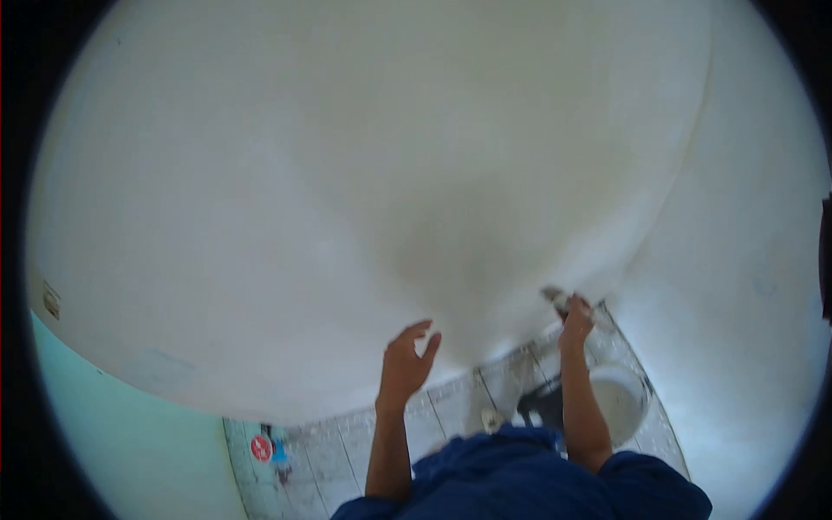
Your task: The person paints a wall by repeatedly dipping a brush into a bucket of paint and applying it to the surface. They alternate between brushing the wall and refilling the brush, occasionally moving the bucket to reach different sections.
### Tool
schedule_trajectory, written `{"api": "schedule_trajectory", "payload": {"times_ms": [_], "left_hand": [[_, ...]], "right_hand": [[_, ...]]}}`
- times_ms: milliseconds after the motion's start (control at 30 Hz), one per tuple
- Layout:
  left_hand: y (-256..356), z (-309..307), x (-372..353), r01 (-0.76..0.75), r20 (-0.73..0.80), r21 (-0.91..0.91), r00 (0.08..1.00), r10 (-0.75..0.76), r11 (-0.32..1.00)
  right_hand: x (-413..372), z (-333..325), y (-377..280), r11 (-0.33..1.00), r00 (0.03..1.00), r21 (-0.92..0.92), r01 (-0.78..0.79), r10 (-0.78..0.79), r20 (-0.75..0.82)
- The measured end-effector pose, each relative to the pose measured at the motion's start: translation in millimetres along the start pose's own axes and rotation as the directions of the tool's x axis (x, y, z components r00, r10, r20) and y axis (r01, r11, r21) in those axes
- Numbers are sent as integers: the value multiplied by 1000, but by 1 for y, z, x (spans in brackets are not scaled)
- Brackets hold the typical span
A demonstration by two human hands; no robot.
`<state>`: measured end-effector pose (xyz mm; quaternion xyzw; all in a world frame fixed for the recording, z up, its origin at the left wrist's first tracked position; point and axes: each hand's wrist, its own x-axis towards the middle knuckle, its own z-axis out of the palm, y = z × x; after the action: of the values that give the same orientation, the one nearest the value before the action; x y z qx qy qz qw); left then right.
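A large off-white wall (347,191) fills most of the head view. My left hand (409,357) is raised close to the wall's lower part with its fingers spread and nothing in it. My right hand (575,319) is closed on a small flat tool (555,298) whose blade rests against the wall near the inside corner. Both forearms rise from dark blue sleeves (520,477) at the bottom of the view.
A white bucket (620,400) stands on the grey tiled floor (347,442) under my right arm, beside a dark object (542,403). A red round item (261,448) lies at the wall's foot. A pale green surface (113,442) borders the left, and a second white wall (745,286) stands at the right.
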<state>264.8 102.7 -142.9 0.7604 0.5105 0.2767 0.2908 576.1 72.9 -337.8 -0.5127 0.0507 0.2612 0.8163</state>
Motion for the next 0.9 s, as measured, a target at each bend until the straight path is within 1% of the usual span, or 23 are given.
{"api": "schedule_trajectory", "payload": {"times_ms": [33,67,100,167,200,300,367,400,433,500,567,633,667,733,800,900], "left_hand": [[-1,-3,-2,47,10,-4,999,-47,999],[-13,-1,-4,25,-13,-17,1000,-26,1000],[-37,4,-55,49,-50,-40,997,-51,998],[-43,-5,-89,178,-31,-53,983,-179,983],[-54,-9,-106,242,-27,-53,969,-244,969],[-95,-25,-164,324,-39,-29,945,-325,946],[-116,-38,-207,395,-47,-50,917,-397,918],[-127,-46,-230,429,-55,-61,900,-432,901],[-137,-51,-253,448,-61,-78,890,-453,891],[-154,-55,-296,474,-47,-103,876,-481,874],[-171,-57,-330,476,-8,-111,877,-480,872],[-177,-48,-355,477,45,-102,879,-475,873],[-177,-42,-364,443,71,-122,896,-437,888],[-164,-38,-372,368,100,-150,929,-357,918],[-135,-35,-372,388,140,-210,920,-366,897],[-108,-28,-377,312,129,-235,949,-288,920]], "right_hand": [[8,-4,-11,1000,1000,-29,8,-9,-12],[-1,-3,-35,1000,1000,15,-10,10,6],[-22,-42,-31,999,998,36,-2,0,69],[-38,-80,-59,1000,999,26,-9,7,47],[-48,-102,-63,1000,999,25,-4,3,42],[-73,-168,-64,988,992,108,-107,113,-53],[-87,-212,-55,990,989,100,-103,112,-94],[-106,-224,-54,990,988,97,-101,112,-109],[-125,-235,-58,982,979,144,-122,142,-145],[-153,-261,-62,984,982,126,-126,142,-127],[-186,-287,-74,986,984,109,-126,138,-114],[-211,-311,-87,995,984,86,-57,71,-166],[-221,-322,-93,997,982,73,-29,42,-185],[-236,-358,-102,996,987,89,-1,16,-162],[-239,-390,-104,995,973,77,56,-37,-226],[-243,-411,-116,995,978,100,2,19,-206]]}}
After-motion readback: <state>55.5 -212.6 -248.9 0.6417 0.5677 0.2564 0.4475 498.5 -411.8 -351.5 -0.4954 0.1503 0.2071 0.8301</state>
